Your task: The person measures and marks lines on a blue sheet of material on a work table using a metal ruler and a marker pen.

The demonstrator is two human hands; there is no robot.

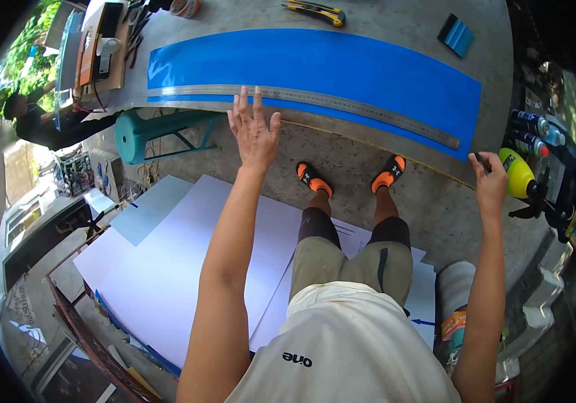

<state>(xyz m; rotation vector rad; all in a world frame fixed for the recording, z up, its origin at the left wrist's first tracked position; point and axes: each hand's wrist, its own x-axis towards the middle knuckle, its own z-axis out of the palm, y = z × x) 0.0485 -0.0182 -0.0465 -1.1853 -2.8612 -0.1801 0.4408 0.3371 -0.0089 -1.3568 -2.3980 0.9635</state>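
A long blue sheet (315, 64) lies on the grey table, with a steel ruler (342, 102) laid lengthwise along its near side. My left hand (256, 134) is open, fingers spread, with the fingertips at the ruler's near edge. At the sheet's near right corner, my right hand (493, 183) is closed in a pinch on a small black object (481, 162). Most of that object is hidden by the fingers, and I cannot tell what it is.
A yellow utility knife (316, 12) and a blue squeegee (458, 36) lie on the table (395, 17). Spray cans (528, 123) and a yellow-green bottle (515, 173) stand at right. A teal stool (141, 136) is at left, near a person (36, 124). White sheets (187, 262) lie behind me.
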